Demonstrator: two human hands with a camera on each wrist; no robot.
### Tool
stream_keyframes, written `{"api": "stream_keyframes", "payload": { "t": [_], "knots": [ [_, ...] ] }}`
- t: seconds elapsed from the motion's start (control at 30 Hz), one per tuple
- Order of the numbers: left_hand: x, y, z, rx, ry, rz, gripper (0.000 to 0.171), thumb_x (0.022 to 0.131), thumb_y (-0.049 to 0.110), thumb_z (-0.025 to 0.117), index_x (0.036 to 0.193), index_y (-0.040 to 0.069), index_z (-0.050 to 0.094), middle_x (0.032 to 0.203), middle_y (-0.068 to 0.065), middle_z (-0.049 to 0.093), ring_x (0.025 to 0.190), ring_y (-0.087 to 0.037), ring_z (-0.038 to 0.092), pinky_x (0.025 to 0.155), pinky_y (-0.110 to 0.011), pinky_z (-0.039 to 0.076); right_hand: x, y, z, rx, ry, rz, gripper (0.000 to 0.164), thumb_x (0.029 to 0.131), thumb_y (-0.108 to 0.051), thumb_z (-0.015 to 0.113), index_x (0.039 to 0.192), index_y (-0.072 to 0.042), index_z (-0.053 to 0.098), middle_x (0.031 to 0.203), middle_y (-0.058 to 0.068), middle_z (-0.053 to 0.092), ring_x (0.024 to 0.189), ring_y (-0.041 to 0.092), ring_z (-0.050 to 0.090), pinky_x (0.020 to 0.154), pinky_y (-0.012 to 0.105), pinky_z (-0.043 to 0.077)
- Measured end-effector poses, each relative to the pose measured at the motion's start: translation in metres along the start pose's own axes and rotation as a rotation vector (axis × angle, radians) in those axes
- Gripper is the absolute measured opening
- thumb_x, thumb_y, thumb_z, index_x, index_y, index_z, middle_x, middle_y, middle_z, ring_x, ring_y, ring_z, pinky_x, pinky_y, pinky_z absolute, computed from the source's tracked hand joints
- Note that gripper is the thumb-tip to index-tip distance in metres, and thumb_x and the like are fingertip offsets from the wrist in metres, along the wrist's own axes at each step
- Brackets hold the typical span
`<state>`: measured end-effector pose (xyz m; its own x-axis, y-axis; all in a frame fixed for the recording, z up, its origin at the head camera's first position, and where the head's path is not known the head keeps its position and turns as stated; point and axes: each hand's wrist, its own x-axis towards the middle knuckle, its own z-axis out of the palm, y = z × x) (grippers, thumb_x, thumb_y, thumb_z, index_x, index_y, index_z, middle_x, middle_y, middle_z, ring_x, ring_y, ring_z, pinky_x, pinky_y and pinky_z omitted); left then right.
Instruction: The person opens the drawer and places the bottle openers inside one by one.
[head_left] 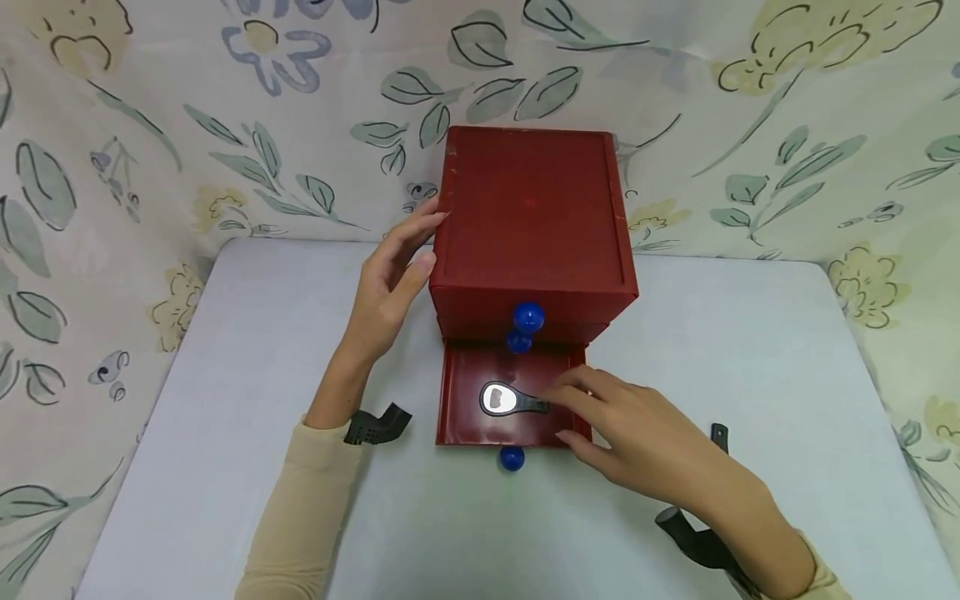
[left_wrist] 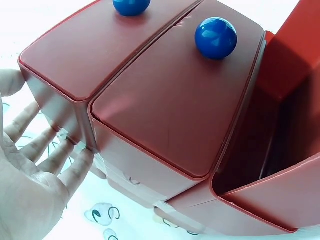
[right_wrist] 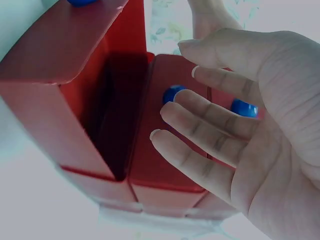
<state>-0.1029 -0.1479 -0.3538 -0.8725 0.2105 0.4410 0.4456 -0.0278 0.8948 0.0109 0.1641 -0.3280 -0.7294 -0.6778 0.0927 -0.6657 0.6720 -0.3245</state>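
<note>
A dark red drawer cabinet point(head_left: 532, 217) stands on the table, its bottom drawer point(head_left: 461, 421) pulled out. Inside that drawer lies what looks like a bottle opener point(head_left: 512, 402), with a black handle and a shiny metal head. My right hand point(head_left: 637, 433) hovers over the drawer's right side, fingertips close to the handle's end. In the right wrist view its fingers are spread and hold nothing; the opener is hidden there. My left hand point(head_left: 386, 292) rests against the cabinet's left side, fingers extended, as the left wrist view also shows.
Blue round knobs sit on the drawer fronts, including the pulled-out drawer's knob point(head_left: 512, 458). Black wrist mounts point(head_left: 378, 425) are on both forearms. A floral cloth point(head_left: 300, 150) hangs behind and beside the white table point(head_left: 262, 333).
</note>
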Motion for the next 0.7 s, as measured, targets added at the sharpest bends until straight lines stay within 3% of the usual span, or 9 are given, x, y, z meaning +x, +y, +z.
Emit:
{"api": "stream_keyframes", "payload": {
  "t": [0.43,0.7],
  "knots": [
    [0.000,0.001,0.000,-0.010,0.002,-0.002,0.049,0.104,0.008,0.049,0.152,-0.003,0.050,0.170,-0.007,0.042,0.155,-0.026,0.045,0.132,-0.052,0.034,-0.034,0.013,0.002,0.014,0.028,0.140,0.051,0.084,-0.019,0.089,0.131,-0.023,0.070,0.129,-0.003,0.068,0.107,0.014,0.074,0.079,0.033,0.067],
    [0.000,0.001,-0.001,0.007,0.002,-0.002,0.049,0.104,0.009,0.048,0.152,-0.002,0.050,0.170,-0.007,0.042,0.155,-0.026,0.045,0.131,-0.046,0.036,-0.050,0.025,0.007,-0.003,0.086,0.162,0.059,0.078,-0.016,0.092,0.132,-0.025,0.070,0.131,-0.002,0.068,0.113,0.019,0.072,0.081,0.040,0.068]
  ]
}}
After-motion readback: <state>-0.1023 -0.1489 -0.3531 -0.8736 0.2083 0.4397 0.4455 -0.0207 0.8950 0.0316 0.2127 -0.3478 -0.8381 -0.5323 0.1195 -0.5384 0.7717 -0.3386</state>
